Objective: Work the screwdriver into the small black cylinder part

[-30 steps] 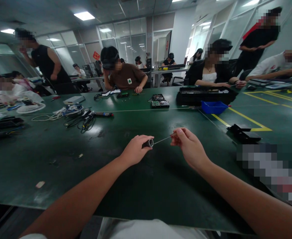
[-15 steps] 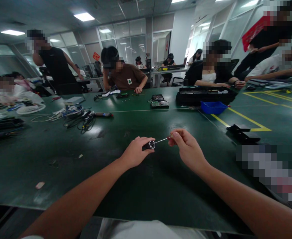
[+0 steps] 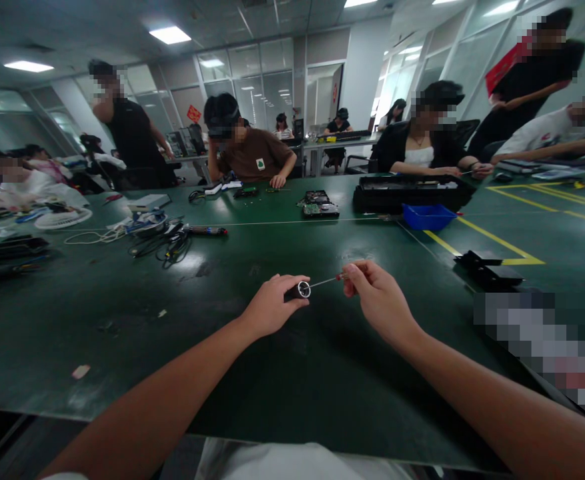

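Observation:
My left hand is closed around a small black cylinder, whose silver-rimmed open end faces right. Between thumb and fingers, my right hand pinches the red handle of a screwdriver. Its thin metal shaft runs leftward, and the tip reaches into the cylinder's open end. What the tip touches inside is too small to make out. Both hands are above the green table.
Ahead lies an opened circuit-board device. A blue tray stands before a long black housing. Tangled cables lie left; a black bracket lies right. Across the table sits a person in brown.
The fingers of my right hand have shifted slightly on the screwdriver handle. My left hand holds still with the cylinder. A standing person at the back left has moved right.

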The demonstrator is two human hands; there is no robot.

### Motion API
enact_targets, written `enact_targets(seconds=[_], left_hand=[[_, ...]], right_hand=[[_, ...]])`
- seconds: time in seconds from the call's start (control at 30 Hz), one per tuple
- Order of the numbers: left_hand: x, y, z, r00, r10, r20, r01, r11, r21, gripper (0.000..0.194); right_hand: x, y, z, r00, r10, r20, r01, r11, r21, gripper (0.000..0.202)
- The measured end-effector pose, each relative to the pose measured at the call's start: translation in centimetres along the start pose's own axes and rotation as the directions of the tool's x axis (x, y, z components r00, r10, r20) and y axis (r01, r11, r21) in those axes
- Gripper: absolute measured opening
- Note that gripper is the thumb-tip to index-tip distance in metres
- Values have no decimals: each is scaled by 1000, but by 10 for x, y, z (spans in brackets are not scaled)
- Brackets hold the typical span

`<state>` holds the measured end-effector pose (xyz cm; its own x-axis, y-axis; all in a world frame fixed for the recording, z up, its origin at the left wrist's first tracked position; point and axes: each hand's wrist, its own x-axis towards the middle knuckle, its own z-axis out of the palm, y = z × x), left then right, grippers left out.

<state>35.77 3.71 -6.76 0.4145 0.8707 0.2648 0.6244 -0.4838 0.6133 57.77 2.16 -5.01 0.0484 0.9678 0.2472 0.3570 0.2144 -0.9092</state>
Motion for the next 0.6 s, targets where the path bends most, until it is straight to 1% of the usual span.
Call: enact_targets(seconds=[0.17,0.23,0.3,0.4,0.47,0.53,0.6], left_hand=[[0,-1,0,1000,-5,-1,5,1000,-25,42],[0,-1,0,1000,-8,2,8,1000,-25,41],[0,-1,0,1000,-6,9,6,1000,-15,40],[0,-2,0,1000,8,21,-8,1000,-1,40],[1,-3,0,1000,11,18,-12,1000,5,40],[1,-5,0,1000,9,12,-9,1000,11,39],[1,-6,0,1000,11,12,-11,1000,16,38]], right_hand=[[1,3,0,1000,19,2,-19,1000,1,34],[1,3,-1,1000,27,-1,-27,998,-59,39],[2,1,-4,1000,26,-15,-28,987,-158,45],[3,1,-6,1000,-10,-8,7,963,-269,49],[3,2,-6,998,-48,45,58,963,-263,39],[3,3,-5,987,-110,117,132,970,-202,25],[2,4,-5,972,-166,168,191,970,-149,17]])
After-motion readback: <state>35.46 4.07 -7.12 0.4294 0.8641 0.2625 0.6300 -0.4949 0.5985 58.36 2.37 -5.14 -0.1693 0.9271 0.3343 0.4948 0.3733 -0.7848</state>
